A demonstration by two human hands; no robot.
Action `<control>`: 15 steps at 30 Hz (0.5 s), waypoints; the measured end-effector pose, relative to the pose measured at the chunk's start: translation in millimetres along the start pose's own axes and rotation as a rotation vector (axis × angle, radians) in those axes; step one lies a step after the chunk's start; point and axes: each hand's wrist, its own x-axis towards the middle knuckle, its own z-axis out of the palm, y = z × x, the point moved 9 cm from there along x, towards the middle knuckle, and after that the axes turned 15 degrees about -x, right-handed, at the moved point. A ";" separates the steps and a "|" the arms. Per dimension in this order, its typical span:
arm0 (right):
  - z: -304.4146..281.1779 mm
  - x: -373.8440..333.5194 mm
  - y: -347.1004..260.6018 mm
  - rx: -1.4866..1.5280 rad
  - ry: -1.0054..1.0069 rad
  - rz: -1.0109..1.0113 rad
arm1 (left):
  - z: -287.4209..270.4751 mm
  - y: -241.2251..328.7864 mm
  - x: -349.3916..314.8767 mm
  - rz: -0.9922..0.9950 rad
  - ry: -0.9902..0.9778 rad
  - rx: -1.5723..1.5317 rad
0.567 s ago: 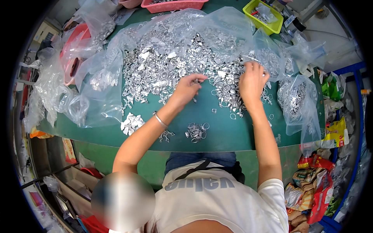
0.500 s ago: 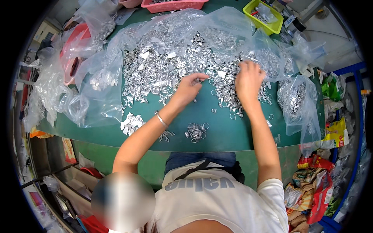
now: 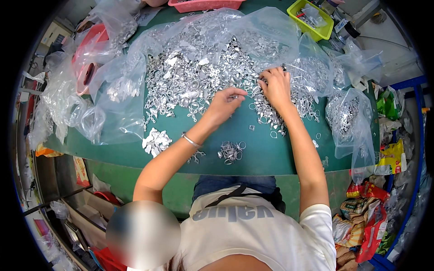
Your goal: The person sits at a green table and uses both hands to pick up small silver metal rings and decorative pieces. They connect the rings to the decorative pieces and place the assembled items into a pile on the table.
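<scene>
A wide pile of small silver metal parts [image 3: 190,77] lies on clear plastic sheeting on a green table [image 3: 271,153]. My left hand [image 3: 222,107], with a thin bracelet at the wrist, rests at the pile's near edge, and its fingertips pinch a small silver piece. To its right, my right hand [image 3: 275,86] lies on the pile with its fingers curled down among the parts; what they hold is hidden. Near the table's front edge sit a small heap of silver rings [image 3: 230,151] and a small heap of flat silver pieces [image 3: 156,140].
Clear bags of parts lie at the left [image 3: 106,106] and the right [image 3: 346,113]. A yellow-green bin [image 3: 312,19] and a pink basket [image 3: 203,4] stand at the back. A red object [image 3: 86,67] sits at the far left. Packets and wrappers [image 3: 370,217] litter the floor at right.
My right hand has shifted left and a little farther into the pile. My left hand has stayed at the pile's near edge, its fingers now pinched together.
</scene>
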 end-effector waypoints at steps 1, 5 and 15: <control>-1.8 0.2 1.9 0.017 0.006 0.014 | 2.1 0.8 -1.2 -0.005 -0.015 0.007; -20.6 0.6 13.2 0.091 0.065 0.094 | 1.6 5.0 -9.2 -0.006 -0.029 0.010; -12.8 -17.5 39.9 0.666 -0.145 0.421 | 6.7 1.3 -16.1 -0.009 -0.051 0.020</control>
